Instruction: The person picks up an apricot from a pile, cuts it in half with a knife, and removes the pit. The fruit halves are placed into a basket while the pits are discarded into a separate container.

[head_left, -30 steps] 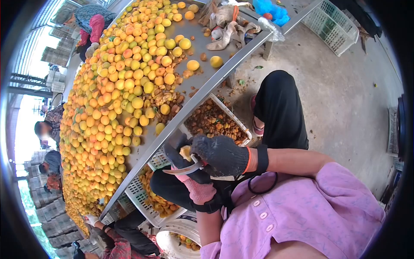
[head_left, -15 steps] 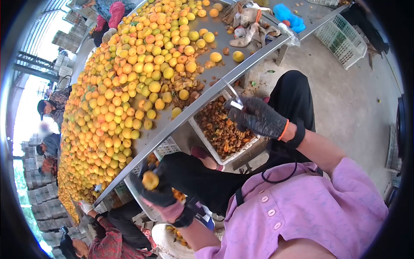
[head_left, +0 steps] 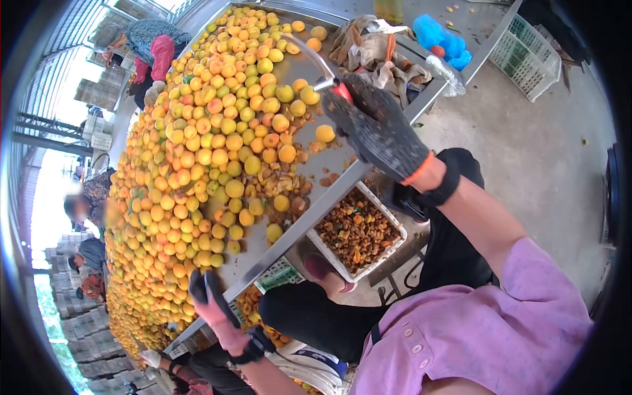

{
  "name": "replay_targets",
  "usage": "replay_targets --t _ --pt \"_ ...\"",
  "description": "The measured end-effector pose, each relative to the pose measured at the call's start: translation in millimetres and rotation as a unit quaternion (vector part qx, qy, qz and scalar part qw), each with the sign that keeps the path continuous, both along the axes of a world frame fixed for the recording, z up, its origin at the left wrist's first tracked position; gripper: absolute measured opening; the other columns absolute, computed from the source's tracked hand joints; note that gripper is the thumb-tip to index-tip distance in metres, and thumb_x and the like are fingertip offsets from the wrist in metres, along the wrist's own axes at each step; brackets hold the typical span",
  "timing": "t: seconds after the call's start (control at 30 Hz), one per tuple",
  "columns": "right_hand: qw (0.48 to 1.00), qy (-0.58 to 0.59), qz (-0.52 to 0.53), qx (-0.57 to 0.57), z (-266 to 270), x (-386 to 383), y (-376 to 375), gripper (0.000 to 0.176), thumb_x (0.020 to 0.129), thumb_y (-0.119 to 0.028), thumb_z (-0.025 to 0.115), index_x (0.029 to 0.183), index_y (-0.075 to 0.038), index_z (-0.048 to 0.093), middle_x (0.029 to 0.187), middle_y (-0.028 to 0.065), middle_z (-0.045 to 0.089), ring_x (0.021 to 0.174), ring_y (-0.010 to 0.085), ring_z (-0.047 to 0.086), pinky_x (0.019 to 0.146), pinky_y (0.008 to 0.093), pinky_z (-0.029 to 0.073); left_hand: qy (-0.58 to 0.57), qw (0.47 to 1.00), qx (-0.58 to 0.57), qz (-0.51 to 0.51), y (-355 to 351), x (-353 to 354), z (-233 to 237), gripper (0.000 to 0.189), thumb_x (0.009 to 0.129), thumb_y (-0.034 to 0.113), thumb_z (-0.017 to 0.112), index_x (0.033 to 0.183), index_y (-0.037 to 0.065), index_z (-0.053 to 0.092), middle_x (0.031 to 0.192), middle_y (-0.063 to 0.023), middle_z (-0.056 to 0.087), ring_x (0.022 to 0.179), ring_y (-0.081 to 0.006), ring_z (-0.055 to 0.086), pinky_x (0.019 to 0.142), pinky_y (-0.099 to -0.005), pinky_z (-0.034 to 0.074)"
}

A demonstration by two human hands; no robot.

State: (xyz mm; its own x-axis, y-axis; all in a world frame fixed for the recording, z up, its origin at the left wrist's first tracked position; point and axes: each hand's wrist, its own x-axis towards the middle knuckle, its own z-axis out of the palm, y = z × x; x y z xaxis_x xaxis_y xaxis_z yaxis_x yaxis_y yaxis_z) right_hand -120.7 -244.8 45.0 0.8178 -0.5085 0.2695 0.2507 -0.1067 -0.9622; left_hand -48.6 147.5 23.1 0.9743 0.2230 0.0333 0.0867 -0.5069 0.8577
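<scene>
My right hand, in a dark grey glove with an orange cuff, is closed round the red handle of a small sickle. Its thin curved blade points up and left over the apricots heaped on the metal table. At the table's near edge, beside the lower part of the heap, is my left hand in a pink glove with dark fingers. Those fingers are stretched out and apart, and no fruit shows in them. Brown pulpy scraps lie among the nearest apricots.
Below the metal rim stands a white crate of pits and scraps. Rags and a blue plastic bag lie at the far right. Another crate stands on the floor. Several people work along the far side.
My right hand has risen with the sickle from above the scrap crate to over the table. My left hand has moved up-left to the heap; the apricot it held is out of it.
</scene>
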Motion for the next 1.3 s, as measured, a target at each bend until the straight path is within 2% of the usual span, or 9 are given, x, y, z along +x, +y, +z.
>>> replay_targets --t 0.17,0.3,0.4,0.47,0.73,0.87,1.07,1.2,1.3 --pt "0.993 0.085 -0.081 -0.020 -65.6 38.1 -33.2 0.022 0.082 -0.020 0.061 0.084 0.000 0.053 0.068 0.0140 0.052 0.061 0.0227 0.049 0.057 0.0355 0.039 -0.007 0.979 0.056 -0.196 -104.1 93.2 -20.4 0.056 0.077 0.004 0.069 0.125 -0.001 0.041 0.117 -0.0135 0.051 0.102 -0.0188 0.052 0.087 -0.0284 0.043" --pt "0.991 0.067 -0.049 -0.109 -59.4 47.4 -43.9 0.022 0.081 -0.019 0.061 0.080 0.000 0.050 0.068 0.0167 0.051 0.062 0.0321 0.051 0.057 0.0389 0.039 0.007 0.980 0.096 -0.174 -146.8 175.4 -40.6 0.057 0.079 0.012 0.068 0.127 -0.001 0.039 0.123 -0.0144 0.050 0.104 -0.0202 0.052 0.088 -0.0306 0.043" --pt "0.992 0.052 -0.078 -0.081 -55.4 56.6 -50.0 0.022 0.082 -0.017 0.064 0.088 0.001 0.054 0.069 0.0089 0.052 0.063 0.0138 0.047 0.057 0.0304 0.040 0.028 0.909 0.372 -0.185 -147.9 235.5 -70.7 0.066 0.072 0.024 0.072 0.126 0.003 0.042 0.115 -0.0226 0.055 0.104 -0.0344 0.054 0.087 -0.0384 0.045" --pt "0.990 0.097 -0.068 -0.076 -52.6 57.5 -54.5 0.021 0.082 -0.016 0.064 0.089 0.001 0.054 0.069 0.0097 0.051 0.063 0.0157 0.047 0.058 0.0317 0.041 -0.017 0.842 0.522 -0.139 -158.9 234.5 -79.4 0.058 0.070 0.023 0.073 0.119 0.003 0.049 0.108 -0.0226 0.058 0.100 -0.0355 0.056 0.084 -0.0400 0.046" --pt "0.993 0.100 -0.007 -0.062 -51.7 54.4 -38.7 0.021 0.082 -0.017 0.062 0.088 0.000 0.050 0.065 0.0136 0.052 0.058 0.0271 0.053 0.055 0.0373 0.041 0.074 0.811 0.469 -0.341 -137.4 177.7 -50.3 0.057 0.068 0.026 0.074 0.115 0.003 0.054 0.098 -0.0206 0.062 0.095 -0.0324 0.059 0.083 -0.0371 0.046" --pt "0.984 0.075 -0.026 -0.161 -55.4 39.8 -23.3 0.024 0.083 -0.015 0.061 0.098 -0.001 0.048 0.074 0.0164 0.054 0.068 0.0333 0.056 0.057 0.0378 0.042 0.044 0.964 -0.006 -0.261 -144.5 78.8 -10.6 0.050 0.082 0.021 0.063 0.123 -0.001 0.046 0.109 -0.0144 0.058 0.093 -0.0267 0.061 0.077 -0.0316 0.050" --pt "0.979 -0.012 0.206 -0.004 -32.5 -2.0 13.5 0.029 0.086 -0.025 0.059 0.103 -0.003 0.049 0.080 0.0184 0.056 0.074 0.0356 0.058 0.061 0.0394 0.044 0.150 0.780 -0.576 -0.193 -146.4 -43.3 20.8 0.056 0.087 0.038 0.051 0.126 0.000 0.042 0.114 -0.0139 0.055 0.086 -0.0267 0.061 0.067 -0.0348 0.052" --pt "0.964 0.013 0.246 -0.096 -26.4 -49.8 62.3 0.027 0.087 -0.028 0.056 0.100 -0.004 0.052 0.075 0.0191 0.057 0.069 0.0389 0.057 0.058 0.0415 0.044 -0.090 0.957 -0.150 -0.231 -137.5 -91.7 -16.2 0.047 0.082 0.019 0.064 0.120 -0.001 0.047 0.111 -0.0169 0.058 0.085 -0.0243 0.062 0.074 -0.0321 0.051" --pt "0.964 -0.018 0.242 -0.108 -15.8 -83.3 85.9 0.026 0.087 -0.028 0.056 0.093 -0.003 0.053 0.072 0.0195 0.056 0.066 0.0401 0.056 0.056 0.0433 0.043 -0.287 0.929 -0.027 -0.233 -138.1 -114.1 -8.7 0.049 0.076 0.010 0.069 0.118 -0.002 0.047 0.103 -0.0161 0.061 0.086 -0.0233 0.063 0.075 -0.0332 0.051"
